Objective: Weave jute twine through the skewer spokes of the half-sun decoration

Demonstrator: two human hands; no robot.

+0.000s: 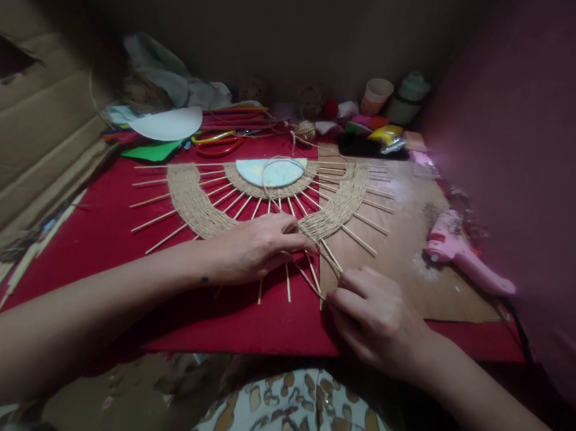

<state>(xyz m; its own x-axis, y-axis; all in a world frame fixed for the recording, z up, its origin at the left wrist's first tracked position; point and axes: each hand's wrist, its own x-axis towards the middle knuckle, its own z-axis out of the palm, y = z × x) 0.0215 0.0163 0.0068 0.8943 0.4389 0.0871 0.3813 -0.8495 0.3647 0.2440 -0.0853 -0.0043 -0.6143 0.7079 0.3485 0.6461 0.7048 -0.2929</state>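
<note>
A round woven twine piece [269, 198] with radiating wooden sticks lies flat at frame centre, its near edge seemingly unfinished; pale disc at its hub.

Under my fingers lies one woven sunburst piece [270, 195] with two twine bands. Beyond them I count one pair of scissors [219, 145], one cup [376, 95], one jar [407, 96]; right of them, one pink glue gun [461, 253].
</note>
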